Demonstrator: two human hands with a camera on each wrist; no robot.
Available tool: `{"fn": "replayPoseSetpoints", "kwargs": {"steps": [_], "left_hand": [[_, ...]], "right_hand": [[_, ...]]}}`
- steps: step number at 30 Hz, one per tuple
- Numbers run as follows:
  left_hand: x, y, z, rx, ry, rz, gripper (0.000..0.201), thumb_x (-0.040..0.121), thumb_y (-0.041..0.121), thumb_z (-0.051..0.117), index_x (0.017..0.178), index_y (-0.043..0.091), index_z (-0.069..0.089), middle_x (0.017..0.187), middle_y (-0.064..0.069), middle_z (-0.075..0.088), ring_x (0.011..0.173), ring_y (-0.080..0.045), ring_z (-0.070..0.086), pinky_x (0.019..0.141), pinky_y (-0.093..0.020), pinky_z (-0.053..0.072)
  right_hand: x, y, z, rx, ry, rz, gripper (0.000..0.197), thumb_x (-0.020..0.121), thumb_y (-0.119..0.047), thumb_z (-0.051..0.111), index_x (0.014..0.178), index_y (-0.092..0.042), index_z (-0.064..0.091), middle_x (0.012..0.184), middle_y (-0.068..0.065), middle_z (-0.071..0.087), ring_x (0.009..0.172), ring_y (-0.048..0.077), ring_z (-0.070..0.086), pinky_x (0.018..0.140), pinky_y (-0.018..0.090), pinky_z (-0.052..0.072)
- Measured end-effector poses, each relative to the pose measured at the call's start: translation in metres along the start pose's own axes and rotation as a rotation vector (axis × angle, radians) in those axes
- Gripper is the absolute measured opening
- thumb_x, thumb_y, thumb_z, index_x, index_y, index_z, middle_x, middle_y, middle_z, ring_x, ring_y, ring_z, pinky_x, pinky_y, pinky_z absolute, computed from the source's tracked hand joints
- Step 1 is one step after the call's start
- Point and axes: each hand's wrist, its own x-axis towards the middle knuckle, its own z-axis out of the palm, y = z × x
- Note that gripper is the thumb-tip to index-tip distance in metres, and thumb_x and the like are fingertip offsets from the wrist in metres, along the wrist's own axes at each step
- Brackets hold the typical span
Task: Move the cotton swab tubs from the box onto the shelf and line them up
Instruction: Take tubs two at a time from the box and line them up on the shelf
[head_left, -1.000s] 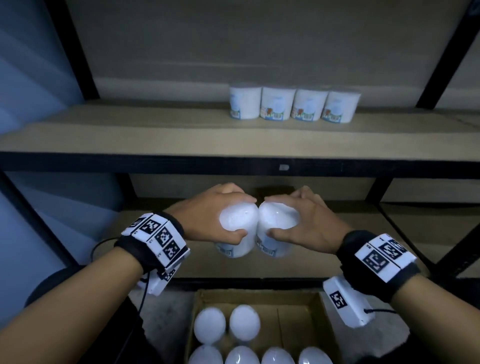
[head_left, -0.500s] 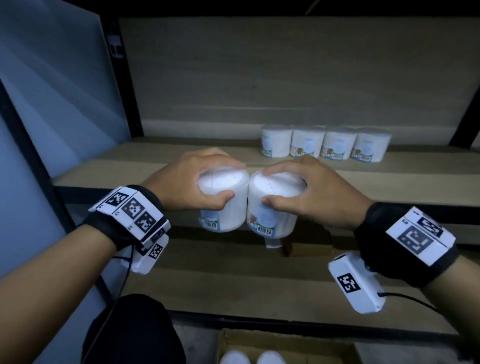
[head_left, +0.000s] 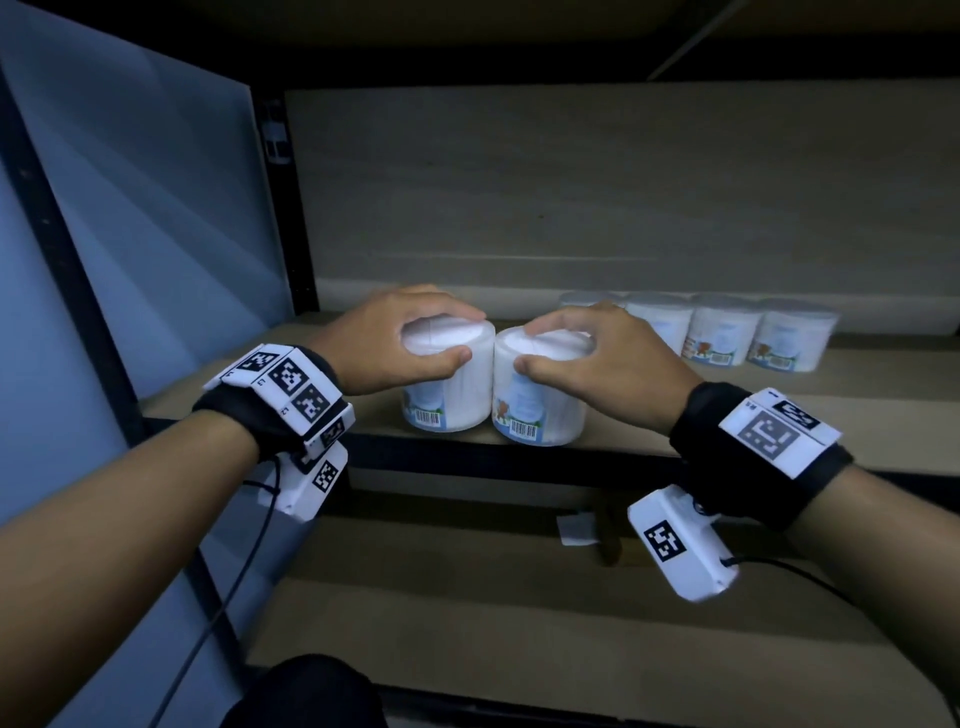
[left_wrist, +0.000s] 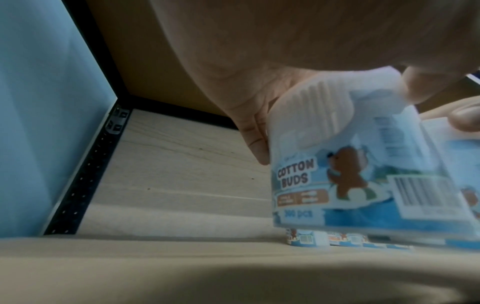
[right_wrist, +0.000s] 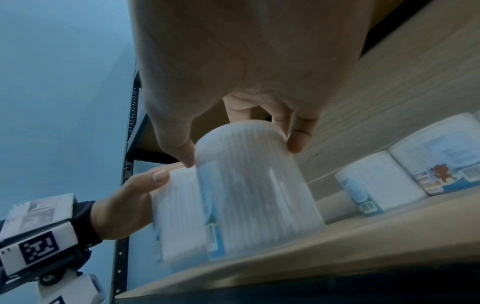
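Note:
My left hand grips one white cotton swab tub from above, and my right hand grips a second tub the same way. Both tubs are side by side, touching, at the front edge of the wooden shelf. In the left wrist view the left tub hangs just above the board, its "COTTON BUDS" label facing the camera. The right wrist view shows the right tub at the board's edge. A row of several tubs stands at the back of the shelf, right of my hands.
A black upright post and a pale blue side panel close the shelf on the left. Another wooden shelf lies below. The shelf's back wall is pale wood. Bare board lies left of the row.
Both hands have lifted the two tubs from above the box up and forward onto the shelf's front edge. The box has dropped out of view.

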Motion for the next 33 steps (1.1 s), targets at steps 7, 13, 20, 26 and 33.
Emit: {"fn": "replayPoseSetpoints", "kwargs": {"steps": [7, 13, 20, 26, 33], "left_hand": [[0.000, -0.025, 0.011, -0.002, 0.018, -0.042, 0.036, 0.088, 0.050, 0.067, 0.122, 0.037, 0.068, 0.123, 0.017, 0.064, 0.118, -0.005, 0.058, 0.098, -0.036, 0.052], [-0.004, -0.027, 0.021, -0.019, 0.077, -0.084, 0.031, 0.088, 0.049, 0.068, 0.117, 0.037, 0.070, 0.120, 0.017, 0.066, 0.113, -0.001, 0.060, 0.093, -0.034, 0.055], [-0.002, -0.010, 0.020, 0.187, 0.092, -0.121, 0.039, 0.079, 0.061, 0.058, 0.107, 0.038, 0.072, 0.108, 0.017, 0.065, 0.100, -0.006, 0.059, 0.090, -0.039, 0.051], [0.009, 0.012, 0.005, 0.288, -0.074, -0.200, 0.028, 0.088, 0.047, 0.065, 0.114, 0.038, 0.070, 0.111, 0.018, 0.063, 0.102, -0.006, 0.056, 0.085, -0.031, 0.048], [0.018, 0.016, 0.001, 0.322, -0.123, -0.250, 0.028, 0.092, 0.042, 0.065, 0.118, 0.035, 0.072, 0.120, 0.014, 0.069, 0.099, -0.003, 0.055, 0.083, -0.023, 0.039]], "right_hand": [[0.013, 0.009, 0.016, -0.040, 0.022, -0.022, 0.045, 0.071, -0.063, 0.074, 0.109, -0.041, 0.070, 0.115, -0.008, 0.059, 0.108, 0.007, 0.053, 0.085, 0.021, 0.041], [0.010, 0.007, 0.016, -0.155, 0.015, -0.018, 0.030, 0.078, -0.058, 0.073, 0.101, -0.041, 0.070, 0.114, -0.005, 0.056, 0.110, 0.013, 0.052, 0.092, 0.030, 0.044], [0.002, -0.019, 0.007, -0.333, 0.037, -0.083, 0.020, 0.087, -0.040, 0.072, 0.107, -0.038, 0.075, 0.104, -0.013, 0.070, 0.097, 0.009, 0.060, 0.081, 0.028, 0.049], [0.001, -0.022, 0.005, -0.304, 0.031, -0.059, 0.019, 0.087, -0.035, 0.074, 0.105, -0.037, 0.077, 0.102, -0.012, 0.073, 0.092, 0.008, 0.060, 0.077, 0.024, 0.043], [0.011, -0.019, 0.005, -0.272, -0.007, -0.049, 0.017, 0.086, -0.031, 0.076, 0.102, -0.034, 0.078, 0.099, -0.010, 0.072, 0.090, 0.009, 0.061, 0.075, 0.025, 0.044]]}}
